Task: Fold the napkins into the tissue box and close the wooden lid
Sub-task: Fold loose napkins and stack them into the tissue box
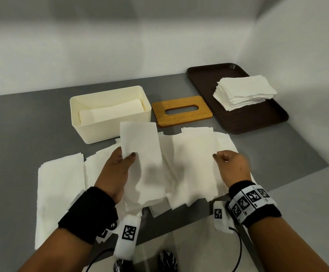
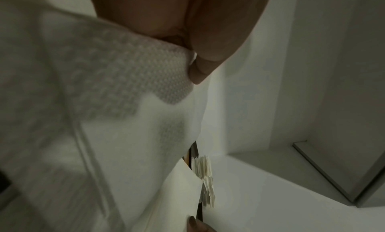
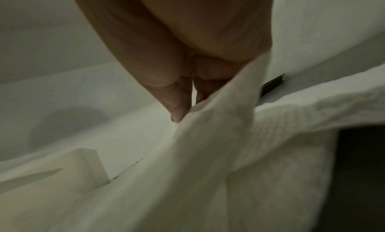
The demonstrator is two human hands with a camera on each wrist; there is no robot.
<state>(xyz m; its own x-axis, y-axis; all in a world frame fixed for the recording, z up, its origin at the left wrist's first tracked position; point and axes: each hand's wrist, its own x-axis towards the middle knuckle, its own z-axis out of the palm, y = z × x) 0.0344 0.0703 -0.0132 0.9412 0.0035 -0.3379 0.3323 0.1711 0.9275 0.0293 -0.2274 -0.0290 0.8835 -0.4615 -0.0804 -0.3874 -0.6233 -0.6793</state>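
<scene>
Napkins (image 1: 179, 169) lie overlapped in a chain across the grey tabletop (image 1: 32, 118), just in front of the open tissue box (image 1: 110, 122); thin embossed paper, light and limp, likely to tear or drag its neighbours if pulled hard, so edges near a corner look the best hold. Left hand (image 1: 118, 167) pinches one raised sheet between thumb and fingers; right hand (image 1: 232, 165) pinches the chain's right part. Wooden lid (image 1: 181, 110) lies flat beside the box. How full the box is stays partly hidden; both wrist views are blurred.
</scene>
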